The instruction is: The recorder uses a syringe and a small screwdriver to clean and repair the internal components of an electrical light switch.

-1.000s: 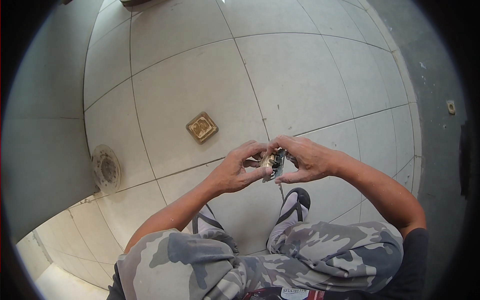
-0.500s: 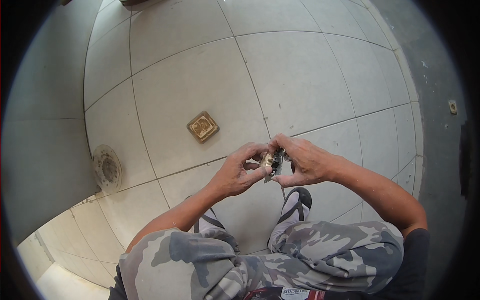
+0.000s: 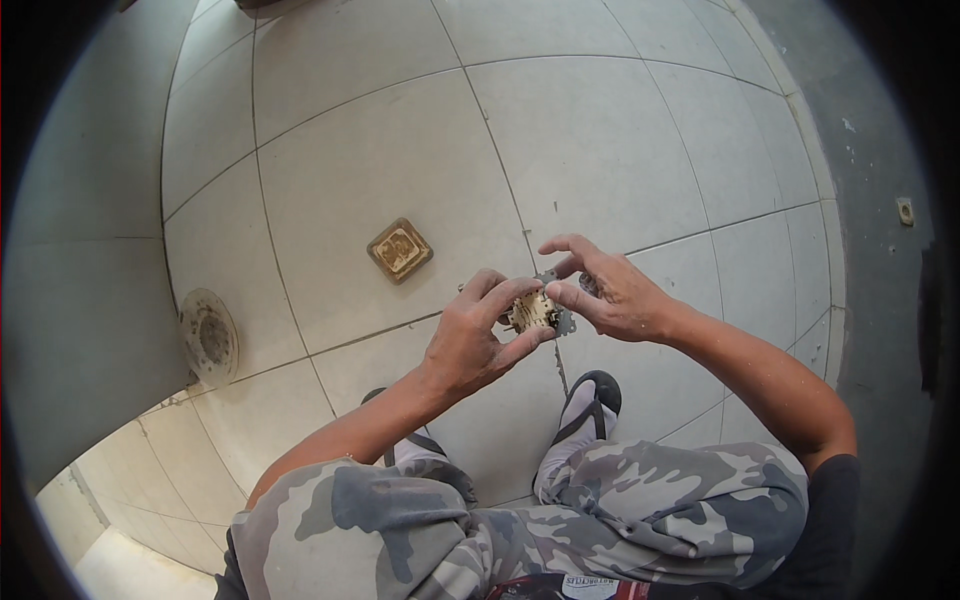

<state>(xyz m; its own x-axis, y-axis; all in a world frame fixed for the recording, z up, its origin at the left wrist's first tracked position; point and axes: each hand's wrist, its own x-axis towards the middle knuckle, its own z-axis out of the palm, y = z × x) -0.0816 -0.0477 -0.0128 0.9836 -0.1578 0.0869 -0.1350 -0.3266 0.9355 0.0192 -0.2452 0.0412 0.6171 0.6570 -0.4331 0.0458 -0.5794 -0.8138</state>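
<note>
My left hand (image 3: 475, 328) is closed around a wall socket insert (image 3: 536, 311), with the thumb below and fingers above. The insert has a cream body and a grey metal mounting plate (image 3: 566, 323) with a notched edge. My right hand (image 3: 620, 298) pinches the upper right edge of the plate between the thumb and a finger, while its index finger stretches out above. Something small and dark shows in the curl of the right hand, too unclear to name.
On the tiled floor ahead lies a square, dusty brown and cream piece (image 3: 400, 251). A round, dirty whitish disc (image 3: 209, 338) stands by the grey panel on the left. My sandalled feet (image 3: 592, 405) are below my hands. A small cream fitting (image 3: 905, 211) sits on the grey surface at right.
The insert has turned, so its cream body and notched plate now face up. My right index finger has lifted and straightened, and the right hand has shifted slightly up and right.
</note>
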